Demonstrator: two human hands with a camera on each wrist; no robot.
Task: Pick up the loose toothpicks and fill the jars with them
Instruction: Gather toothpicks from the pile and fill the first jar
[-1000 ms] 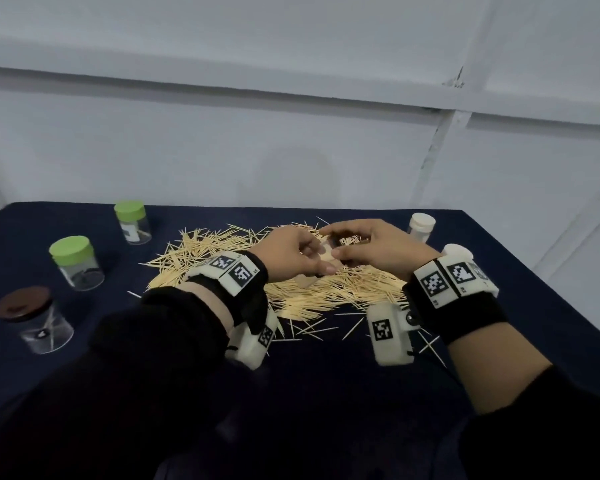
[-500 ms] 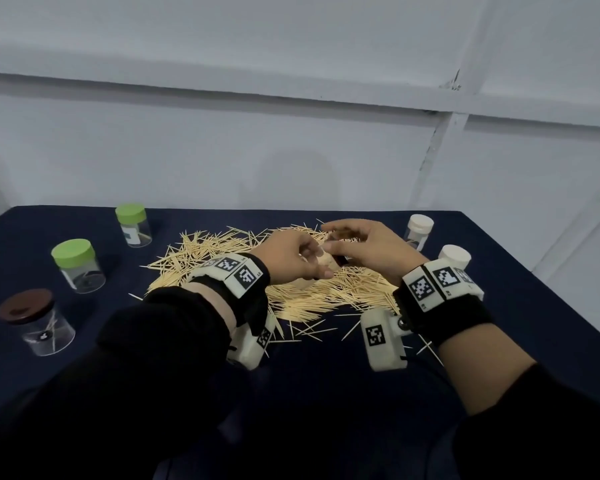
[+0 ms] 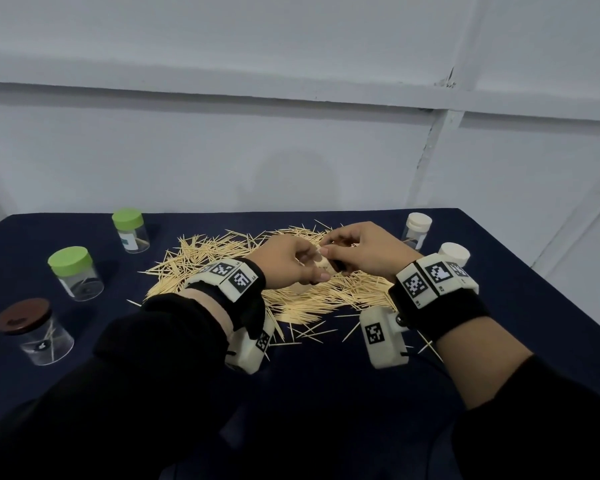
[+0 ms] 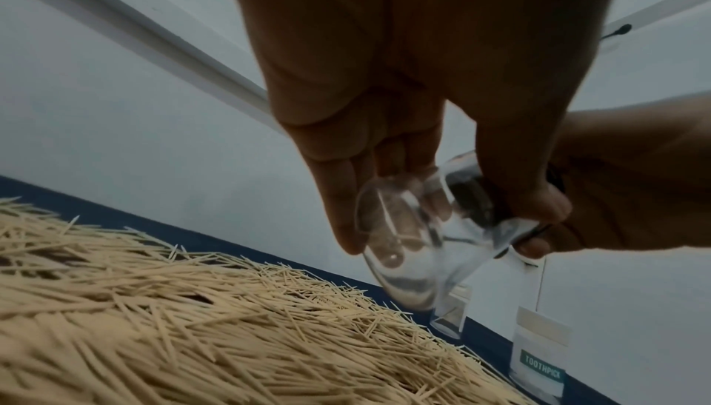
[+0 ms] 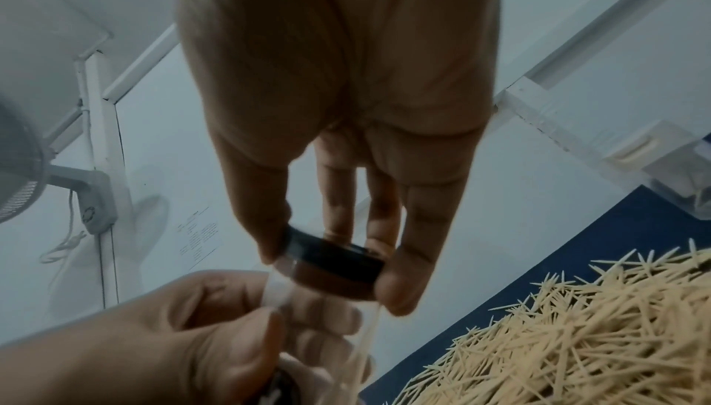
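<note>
Both hands are meeting over the far middle of the toothpick pile (image 3: 257,275), raised just above it, wrists angled inward, forearms coming in from the near corners of the table (image 3: 326,393).

Left hand (image 3: 288,263) is curling its fingers (image 4: 346,198) and thumb round a small clear jar (image 4: 415,247), holding it tilted, base pointing down toward the pile. Seen from the left wrist, the jar is hanging clear of the toothpicks, not touching them.

Right hand (image 3: 364,251) is reaching across palm-down, thumb and fingertips (image 5: 400,290) pinching the dark lid (image 5: 334,265) at the jar's top. Lid is sitting at the mouth; cannot tell if it is seated or coming free. Right fingers are mostly straight down, only the tips bending round the lid rim.

The pile is lying spread on the dark blue cloth, some strays lying nearer the person.

Other jars are standing upright and capped: two green-lid jars (image 3: 75,273) and (image 3: 131,230) at far left, a brown-lid jar (image 3: 32,330) at near left with a few picks inside, two white-lid jars (image 3: 417,230) and (image 3: 453,254) at far right, just beyond the right wrist.

Both wrists are wearing black straps with white marker blocks (image 3: 430,275); sleeves are black.
</note>
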